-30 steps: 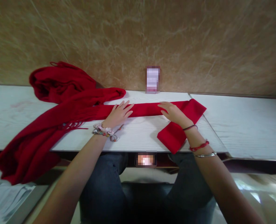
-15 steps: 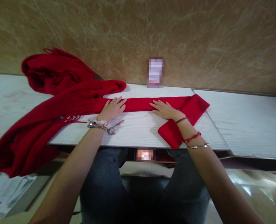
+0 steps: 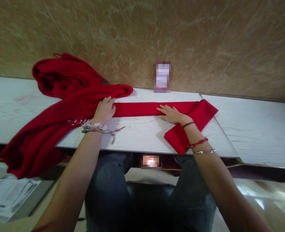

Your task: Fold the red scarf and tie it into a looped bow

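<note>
A white wood-grain table (image 3: 137, 135) runs across the middle from 9 o'clock past the centre, and a second tabletop of the same finish (image 3: 253, 129) butts against it at 3 o'clock, a thin seam slanting between the two. Behind both, filling everything from 10 to 2 o'clock, stands a brown marbled wall (image 3: 205, 38), and a small upright card (image 3: 163, 76), too blurred to read, stands at 12 o'clock on the table's far edge against that wall. Down at 8 o'clock, below the table edge, lies a pale stack of papers (image 3: 9, 199), while a glossy floor (image 3: 265, 199) shines at 4 o'clock.
</note>
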Demonstrator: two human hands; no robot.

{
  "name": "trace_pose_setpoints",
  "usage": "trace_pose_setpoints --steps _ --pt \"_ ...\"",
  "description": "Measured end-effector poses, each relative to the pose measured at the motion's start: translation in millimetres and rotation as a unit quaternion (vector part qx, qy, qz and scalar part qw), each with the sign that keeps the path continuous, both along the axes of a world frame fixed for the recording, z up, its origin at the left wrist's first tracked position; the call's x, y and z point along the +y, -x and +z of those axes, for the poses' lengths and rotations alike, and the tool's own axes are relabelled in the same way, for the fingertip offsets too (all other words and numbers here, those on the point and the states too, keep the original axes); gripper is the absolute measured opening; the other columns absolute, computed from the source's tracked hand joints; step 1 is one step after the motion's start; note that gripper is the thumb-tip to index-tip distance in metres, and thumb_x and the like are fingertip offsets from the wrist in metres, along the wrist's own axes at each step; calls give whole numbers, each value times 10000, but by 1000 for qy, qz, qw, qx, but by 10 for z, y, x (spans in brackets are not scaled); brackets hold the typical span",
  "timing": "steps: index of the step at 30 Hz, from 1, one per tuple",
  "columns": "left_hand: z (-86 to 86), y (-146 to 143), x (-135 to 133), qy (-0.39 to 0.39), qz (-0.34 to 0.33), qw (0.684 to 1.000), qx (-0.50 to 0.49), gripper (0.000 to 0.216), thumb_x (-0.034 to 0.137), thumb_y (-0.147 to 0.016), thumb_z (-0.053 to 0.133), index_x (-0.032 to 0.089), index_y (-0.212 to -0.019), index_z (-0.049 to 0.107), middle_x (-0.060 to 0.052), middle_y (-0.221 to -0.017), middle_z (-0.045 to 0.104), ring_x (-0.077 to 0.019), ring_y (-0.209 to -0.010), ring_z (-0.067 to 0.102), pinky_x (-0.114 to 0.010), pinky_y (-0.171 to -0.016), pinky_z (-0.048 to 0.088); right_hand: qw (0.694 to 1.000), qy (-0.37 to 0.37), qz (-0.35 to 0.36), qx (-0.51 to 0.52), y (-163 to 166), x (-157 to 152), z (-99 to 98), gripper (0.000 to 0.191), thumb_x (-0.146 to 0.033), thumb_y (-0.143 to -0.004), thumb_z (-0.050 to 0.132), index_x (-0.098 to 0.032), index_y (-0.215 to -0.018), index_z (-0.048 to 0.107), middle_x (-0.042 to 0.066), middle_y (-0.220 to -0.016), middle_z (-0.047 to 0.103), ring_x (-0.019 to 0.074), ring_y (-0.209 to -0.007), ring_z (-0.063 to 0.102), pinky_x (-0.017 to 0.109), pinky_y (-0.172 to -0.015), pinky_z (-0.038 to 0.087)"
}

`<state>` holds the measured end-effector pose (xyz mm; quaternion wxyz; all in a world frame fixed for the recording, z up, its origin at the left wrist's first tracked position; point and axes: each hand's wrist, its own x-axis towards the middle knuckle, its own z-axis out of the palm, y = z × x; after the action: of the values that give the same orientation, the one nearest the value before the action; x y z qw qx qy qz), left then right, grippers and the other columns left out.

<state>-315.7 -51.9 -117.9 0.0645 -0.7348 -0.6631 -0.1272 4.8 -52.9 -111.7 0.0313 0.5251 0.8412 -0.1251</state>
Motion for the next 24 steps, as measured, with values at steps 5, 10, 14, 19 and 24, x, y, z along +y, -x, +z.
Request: trace_pose_setpoints --steps 5,10,14,19,24 --pt "-39 -253 5 -16 -123 992 14 485 280 -968 284 105 -1392 442 -147 -1477 405 -265 -1379 341 -423 -1110 302 996 -74 1 53 295 -70 122 585 -434 -965 365 -251 -1508 247 84 -1594 145 328 -1453 74 666 -1095 142" --pt "-134 -266 12 66 -147 984 70 500 329 -985 266 181 -1451 371 -111 -1528 333 -277 -1400 309 -451 -1100 319 998 -35 51 -1 512 -56 43 578 -434 -968 347 -291 -1513 219 44 -1593 151 318 -1453 88 662 -1101 137" --pt "-167 -168 20 57 -132 986 83 508 344 -992 246 179 -1461 349 -116 -1529 328 -276 -1402 305 -463 -1096 318 998 -13 63 -28 469 -26 -42 586 -454 -970 308 -296 -1521 185 35 -1594 126 317 -1450 91 636 -1115 145" --pt "-194 -329 42 47 -131 988 71 509 366 -993 268 171 -1453 364 -118 -1518 350 -268 -1395 322 -434 -1109 293 998 -8 50 -48 280 -39 -40 595 -464 -969 297 -297 -1524 164 25 -1595 114 309 -1450 95 622 -1124 133" --pt "-143 -638 80 40 -190 978 76 489 336 -996 259 179 -1441 386 -101 -1520 352 -233 -1399 317 -387 -1121 269 998 -15 16 -53 -82 -6 -67 582 -477 -966 295 -322 -1516 187 20 -1593 144 298 -1447 117 611 -1124 159"
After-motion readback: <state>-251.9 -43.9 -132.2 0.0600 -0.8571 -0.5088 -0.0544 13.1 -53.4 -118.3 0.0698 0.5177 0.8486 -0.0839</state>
